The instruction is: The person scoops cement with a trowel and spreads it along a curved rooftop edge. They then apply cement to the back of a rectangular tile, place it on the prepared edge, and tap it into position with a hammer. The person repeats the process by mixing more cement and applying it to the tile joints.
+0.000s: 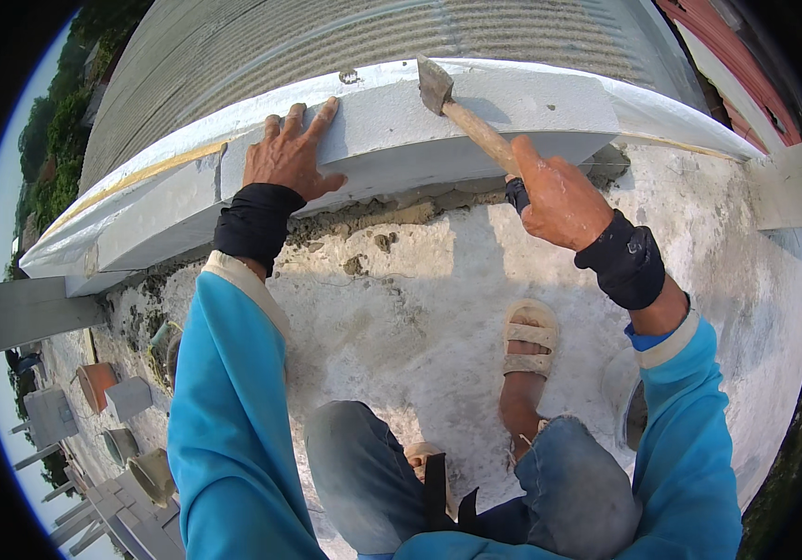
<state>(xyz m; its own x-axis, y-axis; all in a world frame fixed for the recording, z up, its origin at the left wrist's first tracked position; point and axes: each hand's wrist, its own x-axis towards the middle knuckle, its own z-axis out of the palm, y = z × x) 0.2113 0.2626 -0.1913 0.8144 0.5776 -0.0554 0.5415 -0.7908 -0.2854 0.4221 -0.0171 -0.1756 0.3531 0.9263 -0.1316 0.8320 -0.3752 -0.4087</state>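
A row of white lightweight blocks runs along the slab's edge. My left hand [289, 157] lies flat with fingers spread on top of one long white block [378, 119], near its joint with the neighbouring block [163, 207]. My right hand [562, 198] is closed round the wooden handle of a hammer [478, 133]. Its grey metal head, with a broad wedge-like end, is over the block's far edge; whether it touches is unclear. Rough grey mortar [401, 210] shows along the foot of the block.
Behind the blocks lies a corrugated grey roof [280, 75]. A yellowish strip [135, 182] runs along the far left. Buckets [154, 474] and loose grey blocks [127, 399] stand at lower left. A round container [623, 397] is partly behind my right arm. My sandalled foot [529, 341] rests on the concrete.
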